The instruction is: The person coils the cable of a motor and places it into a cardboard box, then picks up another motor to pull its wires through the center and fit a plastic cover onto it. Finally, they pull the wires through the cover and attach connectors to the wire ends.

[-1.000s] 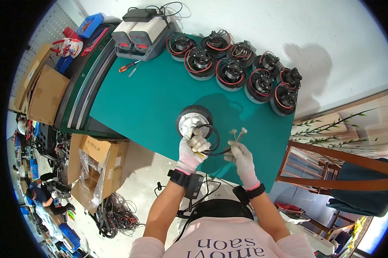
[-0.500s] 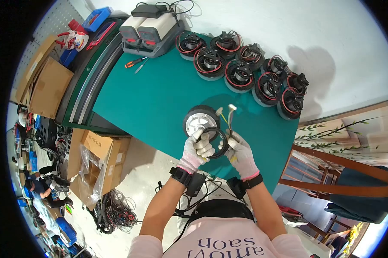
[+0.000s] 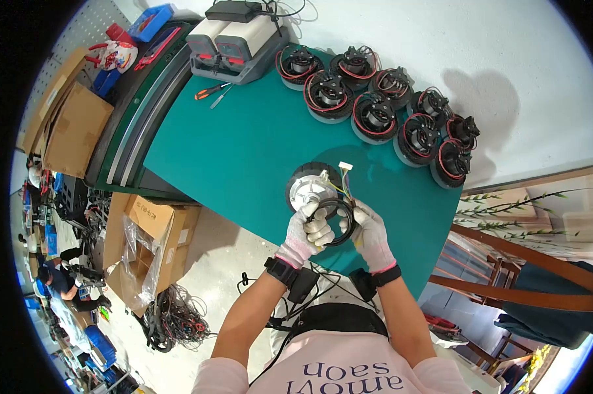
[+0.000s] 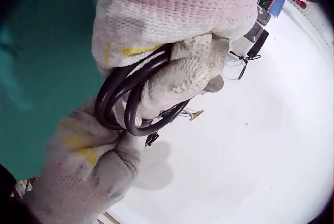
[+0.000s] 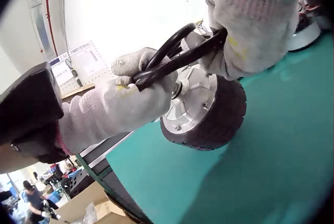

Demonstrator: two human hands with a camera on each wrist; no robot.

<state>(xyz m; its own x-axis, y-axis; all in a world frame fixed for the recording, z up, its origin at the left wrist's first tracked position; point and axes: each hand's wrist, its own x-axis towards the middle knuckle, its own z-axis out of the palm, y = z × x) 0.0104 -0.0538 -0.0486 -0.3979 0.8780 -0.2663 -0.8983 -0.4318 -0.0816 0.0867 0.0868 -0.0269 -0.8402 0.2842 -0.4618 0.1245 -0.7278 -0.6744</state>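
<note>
A hub-motor wheel (image 3: 306, 188) with a black tyre and silver hub stands on the green table in front of me. Its thick black cable (image 4: 106, 99) is looped into a coil. My gloved left hand (image 3: 309, 230) grips the coil on the left, close over the hub. The gloved right hand (image 3: 371, 238) pinches the coil's other side, near the cable's end. A white connector (image 3: 346, 166) on thin coloured wires sticks up beyond the right fingers. In the right wrist view, both hands hold the loops above the silver hub face (image 5: 190, 99).
Several wheels (image 3: 375, 117) with red and black wires crowd the table's back right. At the back left are a battery charger (image 3: 234, 49) and screwdrivers (image 3: 211, 92). An opened cardboard box (image 3: 153, 246) stands left of the table, a wooden chair (image 3: 500, 262) right.
My right hand came in toward the left and up beside it, drawing the cable's free end into a tighter coil. The connector moved left with it. The left hand keeps its grip.
</note>
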